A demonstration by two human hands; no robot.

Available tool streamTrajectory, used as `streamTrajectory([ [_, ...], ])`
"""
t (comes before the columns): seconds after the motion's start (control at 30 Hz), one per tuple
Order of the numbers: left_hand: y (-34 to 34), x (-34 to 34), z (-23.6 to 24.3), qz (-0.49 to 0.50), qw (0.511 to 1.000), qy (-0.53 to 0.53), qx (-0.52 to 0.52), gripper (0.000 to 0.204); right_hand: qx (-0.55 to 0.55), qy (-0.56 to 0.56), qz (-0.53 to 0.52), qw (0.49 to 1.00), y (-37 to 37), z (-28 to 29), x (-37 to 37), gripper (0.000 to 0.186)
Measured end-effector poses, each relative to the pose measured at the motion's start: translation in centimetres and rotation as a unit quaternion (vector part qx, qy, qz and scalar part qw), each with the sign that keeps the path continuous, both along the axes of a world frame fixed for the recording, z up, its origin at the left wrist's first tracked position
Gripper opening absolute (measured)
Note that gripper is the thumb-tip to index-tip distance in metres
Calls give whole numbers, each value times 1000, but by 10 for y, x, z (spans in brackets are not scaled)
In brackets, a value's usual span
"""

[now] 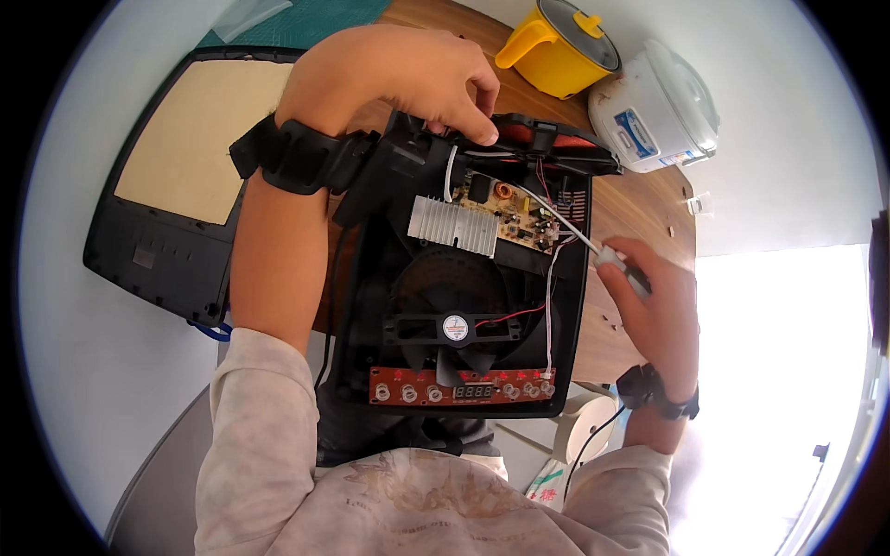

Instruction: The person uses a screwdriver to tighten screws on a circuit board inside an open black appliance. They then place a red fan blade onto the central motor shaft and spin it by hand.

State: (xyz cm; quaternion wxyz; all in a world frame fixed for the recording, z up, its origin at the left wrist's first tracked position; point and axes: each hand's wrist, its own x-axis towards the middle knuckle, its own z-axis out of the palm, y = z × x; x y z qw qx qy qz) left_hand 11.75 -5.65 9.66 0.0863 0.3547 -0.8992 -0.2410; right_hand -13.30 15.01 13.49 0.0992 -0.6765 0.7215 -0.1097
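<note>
An opened induction cooker [362, 306] lies in front of me, with its black housing exposed. Inside are a silver heat sink [451, 225], a tan circuit board [528, 222], a black fan [454, 343] and a reddish control board [422, 387] along the near edge. At the far edge, my left hand [454, 93] grips a tilted black coil frame [542, 134] with a reddish surface; some fingertips are hidden. My right hand [654, 287] is closed around a pale-handled screwdriver [607, 258]. Its thin shaft slants left to the circuit board, where the exact tip contact is unclear.
A black cover panel [176, 246] with a beige sheet lies at left, near a green mat [338, 20]. Far right stand a yellow pot [556, 56] and a white rice cooker [649, 111]. Small loose pieces [612, 324] lie on the wooden table [630, 213].
</note>
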Motion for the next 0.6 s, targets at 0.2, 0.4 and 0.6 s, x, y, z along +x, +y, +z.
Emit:
streamTrajectory([
  [0.2, 8, -3, 9, 9, 1000, -9, 21, 49, -55, -125, -132, 982, 90, -44, -51, 24],
  [0.4, 14, 0, 7, 8, 1000, -8, 20, 53, -48, -128, -238, 962, 135, -92, -83, 29],
  [0.6, 43, -4, 24, 37, 997, -28, 59, 50, -134, -162, -226, 951, 127, -126, -93, 30],
])
